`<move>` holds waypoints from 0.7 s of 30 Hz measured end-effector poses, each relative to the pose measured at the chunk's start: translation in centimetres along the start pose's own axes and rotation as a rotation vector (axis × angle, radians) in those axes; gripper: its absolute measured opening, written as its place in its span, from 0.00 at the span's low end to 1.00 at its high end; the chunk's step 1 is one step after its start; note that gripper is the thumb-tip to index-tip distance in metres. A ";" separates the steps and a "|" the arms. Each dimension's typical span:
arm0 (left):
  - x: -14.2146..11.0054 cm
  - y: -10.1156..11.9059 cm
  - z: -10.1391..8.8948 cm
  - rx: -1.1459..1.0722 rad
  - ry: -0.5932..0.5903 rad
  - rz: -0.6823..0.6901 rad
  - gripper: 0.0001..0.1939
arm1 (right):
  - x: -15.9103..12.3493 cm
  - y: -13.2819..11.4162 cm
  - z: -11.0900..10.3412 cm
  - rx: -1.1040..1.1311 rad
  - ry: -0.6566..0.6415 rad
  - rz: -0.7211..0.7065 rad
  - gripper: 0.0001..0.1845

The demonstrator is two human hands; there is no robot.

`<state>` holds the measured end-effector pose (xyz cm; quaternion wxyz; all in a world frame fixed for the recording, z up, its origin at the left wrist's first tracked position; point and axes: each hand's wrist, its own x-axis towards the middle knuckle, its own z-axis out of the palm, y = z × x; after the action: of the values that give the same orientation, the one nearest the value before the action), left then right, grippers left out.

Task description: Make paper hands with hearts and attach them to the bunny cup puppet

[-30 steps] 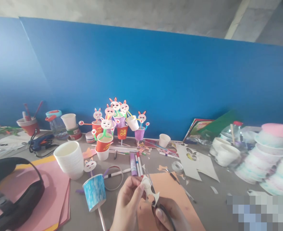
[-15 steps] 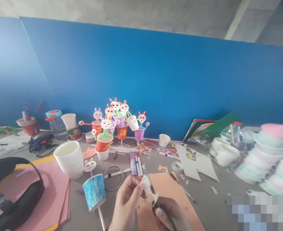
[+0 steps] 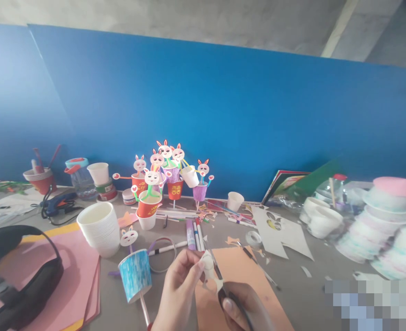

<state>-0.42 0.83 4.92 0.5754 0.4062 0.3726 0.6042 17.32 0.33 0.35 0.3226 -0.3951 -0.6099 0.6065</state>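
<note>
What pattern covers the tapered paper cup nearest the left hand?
Blue and white streaks cover that tapered paper cup; best view: head.

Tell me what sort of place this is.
Likely a craft workspace: rabbit-faced cup figures stand on the table, and the right hand holds scissors at white paper in the left hand.

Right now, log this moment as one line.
left hand: pinches white paper | right hand: holds scissors, blades at paper | below: orange sheet | nearby: blue-streaked cup

Soft, hazy light; pale glare on blue partition (image 3: 223, 115), left
</note>
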 end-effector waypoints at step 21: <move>0.2 0.3 -0.3 -0.013 -0.003 -0.013 0.19 | -1.0 -1.6 -0.2 -0.075 0.027 0.067 0.36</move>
<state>-0.86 0.99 5.12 0.5825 0.4009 0.3704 0.6023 17.84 -0.32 2.06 0.2953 -0.4353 -0.6141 0.5884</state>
